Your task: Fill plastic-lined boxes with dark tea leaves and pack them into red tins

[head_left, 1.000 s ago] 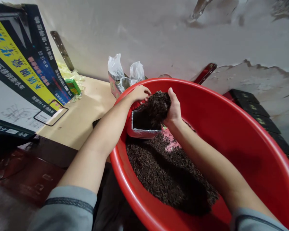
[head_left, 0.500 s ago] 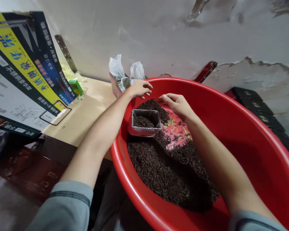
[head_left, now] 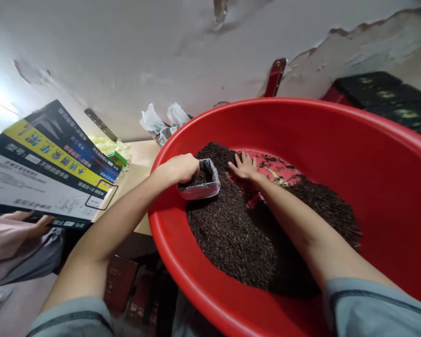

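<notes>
This looks like a small back-room packing workshop. A big red basin [head_left: 301,122] holds a heap of loose dark leaves [head_left: 224,224] with a small lined box [head_left: 205,186] set in it. Black boxes [head_left: 372,86] are stacked at 2 o'clock and a printed carton [head_left: 45,164] leans at 9 o'clock by a cluttered tabletop [head_left: 140,159]. The wall [head_left: 126,56] has flaking plaster.

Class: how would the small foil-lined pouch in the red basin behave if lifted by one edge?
Probably floppy: the foil-lined pouch has thin, crumpled walls where the left hand grips its rim. Likely light, only part-filled with loose dark leaves, which could spill if it tips.
</notes>
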Motion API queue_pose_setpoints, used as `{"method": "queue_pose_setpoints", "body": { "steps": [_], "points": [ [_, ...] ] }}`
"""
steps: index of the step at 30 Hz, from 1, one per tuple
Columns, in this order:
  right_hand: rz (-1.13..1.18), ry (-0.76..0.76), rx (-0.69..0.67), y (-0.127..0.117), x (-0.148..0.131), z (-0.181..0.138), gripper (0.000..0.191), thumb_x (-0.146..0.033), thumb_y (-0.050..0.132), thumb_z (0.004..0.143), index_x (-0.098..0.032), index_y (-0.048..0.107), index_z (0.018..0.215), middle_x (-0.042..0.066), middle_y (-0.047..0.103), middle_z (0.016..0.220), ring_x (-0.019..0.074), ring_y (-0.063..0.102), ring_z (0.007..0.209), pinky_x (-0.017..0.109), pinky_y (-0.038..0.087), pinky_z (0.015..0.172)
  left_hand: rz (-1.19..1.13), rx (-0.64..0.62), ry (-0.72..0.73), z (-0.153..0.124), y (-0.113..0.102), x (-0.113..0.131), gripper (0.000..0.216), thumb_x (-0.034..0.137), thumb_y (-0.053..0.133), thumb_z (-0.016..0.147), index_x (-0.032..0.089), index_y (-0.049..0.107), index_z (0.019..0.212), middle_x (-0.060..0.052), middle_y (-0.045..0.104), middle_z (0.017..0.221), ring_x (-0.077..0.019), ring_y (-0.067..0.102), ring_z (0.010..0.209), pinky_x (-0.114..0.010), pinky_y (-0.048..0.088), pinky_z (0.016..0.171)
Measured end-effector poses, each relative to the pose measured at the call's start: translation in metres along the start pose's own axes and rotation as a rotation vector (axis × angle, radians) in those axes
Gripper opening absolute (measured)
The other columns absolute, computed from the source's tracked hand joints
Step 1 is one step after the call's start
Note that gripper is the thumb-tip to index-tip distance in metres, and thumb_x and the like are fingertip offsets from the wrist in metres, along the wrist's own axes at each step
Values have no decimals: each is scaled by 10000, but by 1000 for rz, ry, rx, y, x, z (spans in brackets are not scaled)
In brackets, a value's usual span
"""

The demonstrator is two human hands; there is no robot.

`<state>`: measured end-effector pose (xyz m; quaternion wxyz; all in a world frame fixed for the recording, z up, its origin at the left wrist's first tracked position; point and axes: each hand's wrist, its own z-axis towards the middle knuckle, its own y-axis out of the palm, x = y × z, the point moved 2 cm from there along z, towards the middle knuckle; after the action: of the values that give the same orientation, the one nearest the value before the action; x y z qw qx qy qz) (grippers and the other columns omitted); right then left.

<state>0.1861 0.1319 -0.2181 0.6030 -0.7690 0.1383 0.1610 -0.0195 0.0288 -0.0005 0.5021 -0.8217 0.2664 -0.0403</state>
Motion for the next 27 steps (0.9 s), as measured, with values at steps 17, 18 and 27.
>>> {"method": "queue_pose_setpoints", "body": {
  "steps": [17,18,27],
  "points": [
    [46,-10,-32,0,0,8,876,-688,259,1009,-139,146,1684,160,-57,1742,334,-76,1614,577,-87,1263,-127,28,488,16,6,-3,450,-38,605,807,167,768,1173,-110,760,1252,-210,693,1154,-306,484,1018],
    [50,-11,-31,0,1,9,880,-688,256,1009,-135,144,1683,163,-61,1742,341,-78,1613,582,-90,1261,-112,16,513,16,8,-5,478,-48,595,800,175,762,1189,-111,746,1284,-216,679,1189,-317,479,1035],
    [-10,-20,-18,6,5,13,934,-764,116,968,-167,141,1686,156,-39,1745,349,-33,1614,604,-25,1266,-148,9,637,21,12,-19,631,-77,545,726,206,738,1256,-105,720,1338,-233,668,1215,-379,499,1059]
  ]
}}
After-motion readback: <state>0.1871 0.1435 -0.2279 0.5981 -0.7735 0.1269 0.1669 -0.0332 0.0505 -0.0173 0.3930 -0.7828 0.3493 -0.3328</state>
